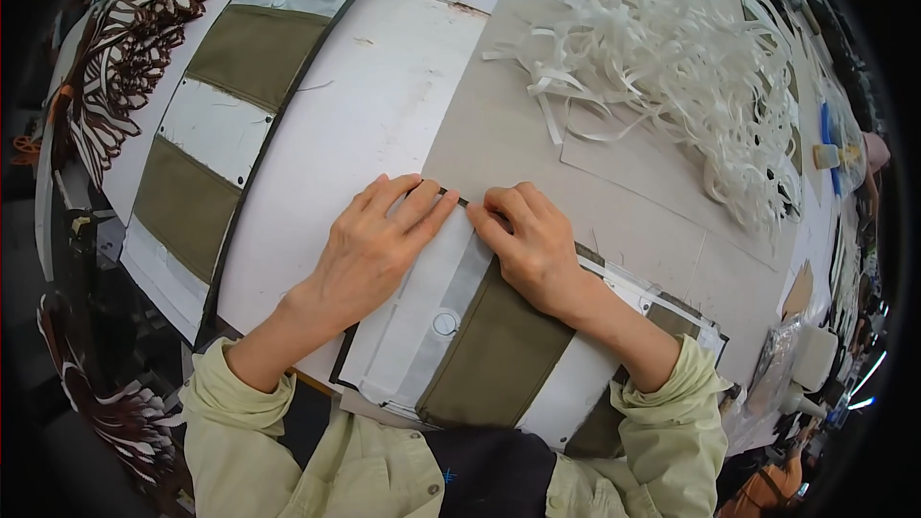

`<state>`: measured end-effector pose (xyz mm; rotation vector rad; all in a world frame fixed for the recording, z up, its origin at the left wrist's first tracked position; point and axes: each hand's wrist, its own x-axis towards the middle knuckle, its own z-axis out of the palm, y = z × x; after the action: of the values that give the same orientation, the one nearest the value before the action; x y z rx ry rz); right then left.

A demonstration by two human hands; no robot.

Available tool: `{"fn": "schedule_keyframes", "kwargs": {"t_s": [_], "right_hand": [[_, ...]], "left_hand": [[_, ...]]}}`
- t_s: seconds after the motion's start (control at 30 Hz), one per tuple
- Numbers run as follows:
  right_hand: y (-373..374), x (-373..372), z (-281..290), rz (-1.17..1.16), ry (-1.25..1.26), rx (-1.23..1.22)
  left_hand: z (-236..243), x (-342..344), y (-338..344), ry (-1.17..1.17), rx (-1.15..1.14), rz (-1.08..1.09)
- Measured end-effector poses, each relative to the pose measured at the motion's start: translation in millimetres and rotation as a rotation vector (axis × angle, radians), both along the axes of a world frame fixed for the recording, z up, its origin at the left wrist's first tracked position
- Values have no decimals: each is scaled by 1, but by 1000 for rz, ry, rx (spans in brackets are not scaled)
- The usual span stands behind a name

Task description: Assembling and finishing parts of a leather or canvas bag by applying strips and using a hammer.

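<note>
A white and olive-green fabric panel [494,350] with dark edging lies in front of me, its near edge against my body. My left hand [379,235] rests on the white part at the far edge, fingers stretched out and its thumb hidden. Beside it, my right hand [528,240] has curled fingers pinching the dark edge, thumb near the left fingertips. A round white piece [444,323], perhaps a button or snap, shows on a translucent strip of the panel. My right forearm covers part of the olive section.
A similar panel [254,48] lies at the left, with brown-and-white striped strips [125,67] beyond it. A big tangle of white ribbon [672,77] covers the far right, on beige sheets [624,197]. Clear plastic wrap [772,364] sits at the right edge.
</note>
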<state>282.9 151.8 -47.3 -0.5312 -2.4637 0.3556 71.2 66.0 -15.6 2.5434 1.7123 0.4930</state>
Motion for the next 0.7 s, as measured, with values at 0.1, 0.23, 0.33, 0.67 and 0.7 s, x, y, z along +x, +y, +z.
{"fn": "schedule_keyframes", "kwargs": {"t_s": [0.1,0.23,0.33,0.67,0.7], "right_hand": [[-1,0,-1,-4,-7,60],[-1,0,-1,-22,-34,115],[-2,-1,0,-15,-31,95],[2,23,1,-1,79,-246],[2,24,1,10,62,-202]], "left_hand": [[2,1,1,22,-19,-2],[1,5,2,29,1,-45],[-2,8,-4,0,-22,-37],[1,15,-3,100,-29,-83],[0,15,-5,90,-36,-69]]}}
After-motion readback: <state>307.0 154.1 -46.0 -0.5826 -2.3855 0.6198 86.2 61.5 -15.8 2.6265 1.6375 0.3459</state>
